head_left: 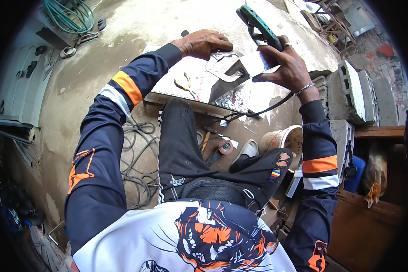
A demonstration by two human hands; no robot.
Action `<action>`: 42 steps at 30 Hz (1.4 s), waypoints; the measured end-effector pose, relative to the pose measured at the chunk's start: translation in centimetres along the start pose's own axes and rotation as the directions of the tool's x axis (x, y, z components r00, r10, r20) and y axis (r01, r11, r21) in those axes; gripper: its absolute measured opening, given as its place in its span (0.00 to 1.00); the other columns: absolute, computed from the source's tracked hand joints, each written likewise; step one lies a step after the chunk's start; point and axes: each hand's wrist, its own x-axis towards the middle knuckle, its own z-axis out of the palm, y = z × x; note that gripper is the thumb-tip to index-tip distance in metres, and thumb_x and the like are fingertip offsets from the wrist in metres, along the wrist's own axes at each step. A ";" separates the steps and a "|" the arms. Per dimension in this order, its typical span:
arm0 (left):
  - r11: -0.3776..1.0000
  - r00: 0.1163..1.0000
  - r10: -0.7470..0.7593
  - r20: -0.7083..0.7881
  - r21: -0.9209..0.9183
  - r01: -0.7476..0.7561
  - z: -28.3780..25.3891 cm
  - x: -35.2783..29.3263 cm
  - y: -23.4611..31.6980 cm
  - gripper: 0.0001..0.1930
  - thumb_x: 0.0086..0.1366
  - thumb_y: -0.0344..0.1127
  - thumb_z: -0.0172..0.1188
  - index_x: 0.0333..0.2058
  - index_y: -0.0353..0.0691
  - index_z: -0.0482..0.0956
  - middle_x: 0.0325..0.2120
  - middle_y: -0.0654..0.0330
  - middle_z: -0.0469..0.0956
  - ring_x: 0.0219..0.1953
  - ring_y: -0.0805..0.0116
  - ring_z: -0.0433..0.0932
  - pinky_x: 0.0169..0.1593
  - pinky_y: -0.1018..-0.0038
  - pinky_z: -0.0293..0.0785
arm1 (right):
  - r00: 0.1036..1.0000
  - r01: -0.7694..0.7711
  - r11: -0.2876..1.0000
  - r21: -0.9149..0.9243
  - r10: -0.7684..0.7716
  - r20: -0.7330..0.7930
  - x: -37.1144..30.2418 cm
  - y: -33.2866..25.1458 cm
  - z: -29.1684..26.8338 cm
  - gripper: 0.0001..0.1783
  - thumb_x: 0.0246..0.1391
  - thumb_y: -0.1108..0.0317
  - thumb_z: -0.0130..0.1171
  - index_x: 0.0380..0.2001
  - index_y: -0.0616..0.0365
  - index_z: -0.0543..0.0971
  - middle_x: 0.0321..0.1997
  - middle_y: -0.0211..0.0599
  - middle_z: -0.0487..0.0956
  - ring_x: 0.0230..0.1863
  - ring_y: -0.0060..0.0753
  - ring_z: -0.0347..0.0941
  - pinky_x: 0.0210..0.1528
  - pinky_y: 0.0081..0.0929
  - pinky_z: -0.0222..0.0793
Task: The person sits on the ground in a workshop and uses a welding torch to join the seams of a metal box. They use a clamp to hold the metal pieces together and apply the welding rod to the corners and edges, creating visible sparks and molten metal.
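My left hand (205, 43) is closed around a silver locking C-clamp (222, 68), whose curved jaws reach out beyond the fingers over the work surface. My right hand (289, 65) grips a green electrode holder (260, 27) that points up and to the left. Between the thumb and fingers of that hand shows a bright metal piece (253, 64); glare hides whether they touch it. The clamp's jaws lie close to this piece. Yellow-and-black pliers (183, 84) rest on the low metal work surface (167, 81) before my knees.
An angle grinder (223, 147) and a white bucket (283, 138) stand near my foot. A black cable (267, 109) runs below my right hand; looped cables (138, 167) lie on the left. Concrete blocks (351, 86) stand right, a coiled green hose (68, 20) far left.
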 end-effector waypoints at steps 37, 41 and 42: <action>0.871 0.876 -0.482 0.014 -0.101 0.481 -1.1 -4.3 5.0 0.43 0.54 0.54 0.73 0.67 0.59 0.64 0.63 0.61 0.69 0.69 0.58 0.63 0.68 0.42 0.46 | 1.000 -0.020 0.998 -0.065 0.019 -0.018 4.6 -0.7 1.5 0.43 0.21 0.33 0.80 0.45 0.36 0.81 0.50 0.40 0.73 0.41 0.48 0.82 0.41 0.40 0.81; 0.843 0.842 -0.523 -0.129 -0.225 0.489 -0.2 -4.1 5.8 0.49 0.43 0.56 0.80 0.65 0.55 0.69 0.59 0.57 0.72 0.63 0.55 0.70 0.65 0.58 0.66 | 0.999 -0.031 0.998 -0.060 0.032 0.016 4.9 -0.7 1.2 0.42 0.20 0.31 0.79 0.42 0.37 0.81 0.48 0.39 0.74 0.40 0.47 0.82 0.40 0.40 0.81; 0.879 0.846 -0.469 -0.254 -0.231 0.418 0.3 -3.9 5.7 0.47 0.40 0.54 0.81 0.61 0.53 0.73 0.55 0.58 0.75 0.58 0.56 0.73 0.61 0.64 0.72 | 0.999 -0.027 0.998 -0.054 0.028 0.017 5.0 -0.8 1.2 0.42 0.20 0.31 0.79 0.41 0.37 0.81 0.48 0.39 0.74 0.40 0.47 0.82 0.39 0.40 0.81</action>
